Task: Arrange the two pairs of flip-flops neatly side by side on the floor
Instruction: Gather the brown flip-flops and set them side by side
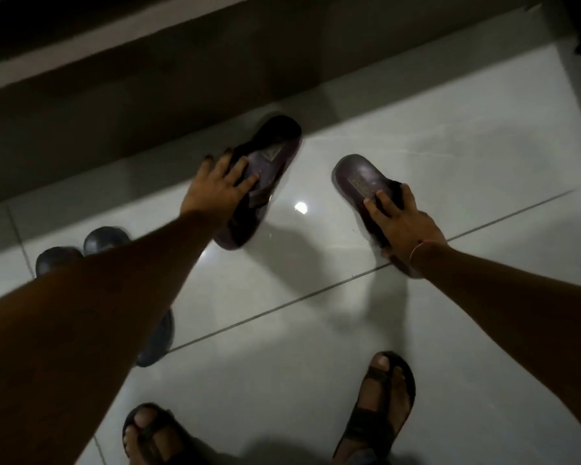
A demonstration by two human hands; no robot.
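Two dark brown flip-flops lie apart on the glossy white tiled floor [316,330]. My left hand [215,186] grips the left brown flip-flop [269,152] around its strap, near the dark step. My right hand [403,219] grips the right brown flip-flop [356,179] over its strap; its rounded end points up-left. A second, dark blue-grey pair [104,238] stands side by side at the left, mostly hidden behind my left forearm, with one end [158,344] showing below the arm.
A dark raised step or threshold [148,122] runs diagonally behind the flip-flops. My own two feet in dark sandals [376,404] stand at the bottom. Grout lines cross the tiles, and a lamp's glare [301,207] shines between the brown flip-flops.
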